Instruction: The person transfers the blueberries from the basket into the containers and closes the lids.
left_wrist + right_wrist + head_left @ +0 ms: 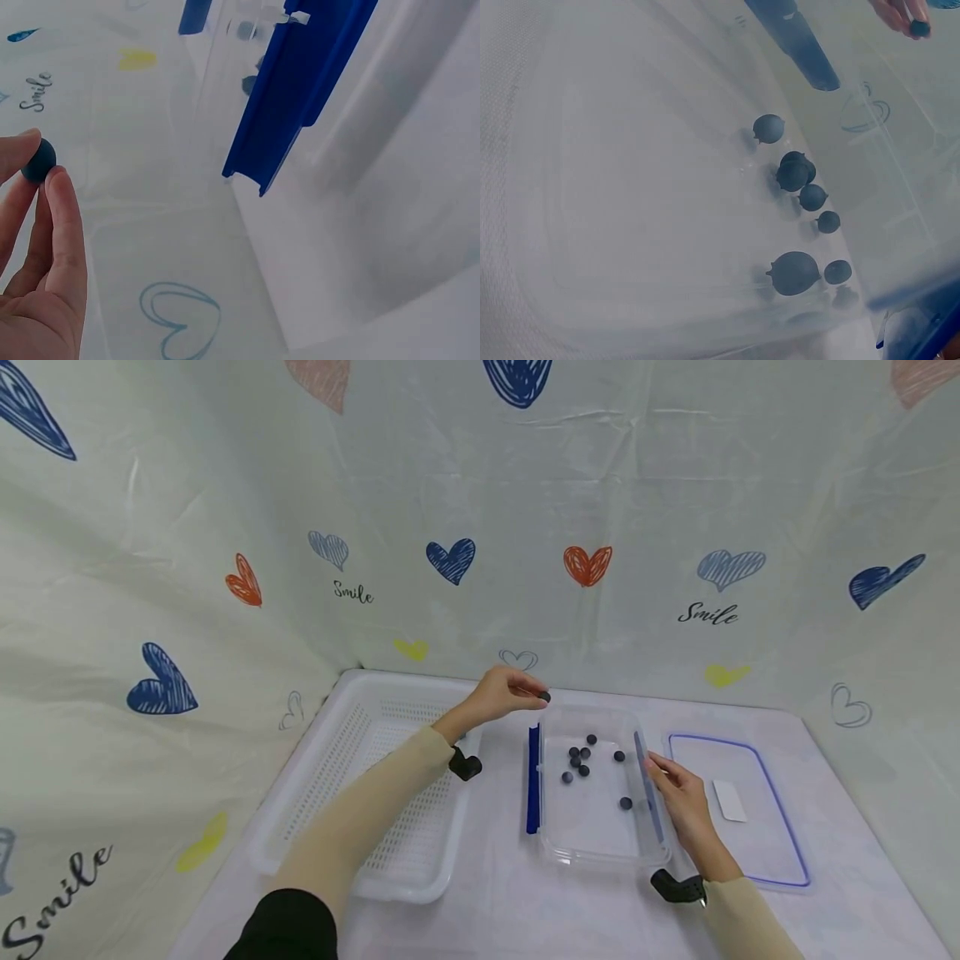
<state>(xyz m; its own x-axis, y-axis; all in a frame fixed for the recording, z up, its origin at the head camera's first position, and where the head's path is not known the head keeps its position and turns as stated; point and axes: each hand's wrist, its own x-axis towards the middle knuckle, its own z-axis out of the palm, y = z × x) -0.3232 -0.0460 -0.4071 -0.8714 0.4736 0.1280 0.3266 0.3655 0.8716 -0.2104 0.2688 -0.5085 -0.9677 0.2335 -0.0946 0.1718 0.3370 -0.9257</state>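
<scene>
My left hand (pixel 501 693) pinches a small dark ball (pixel 40 160) between thumb and fingertips, above the far left corner of a clear plastic box (pixel 600 852). The box has a blue latch flap (pixel 533 781) folded out on its left side. Several dark balls (pixel 584 771) lie scattered on its floor, most toward the far half. My right hand (pixel 684 806) grips the box's right side at the other latch flap (pixel 651 785). In the right wrist view the balls (pixel 795 273) show through the clear plastic, and the left hand (pixel 901 15) holds its ball at the top right.
A white perforated basket (pixel 420 890) stands left of the box, under my left forearm. A clear lid with a blue seal (pixel 776 789) lies to the right, with a white rectangular piece (pixel 729 801) on it. A heart-printed curtain (pixel 525 485) hangs behind the table.
</scene>
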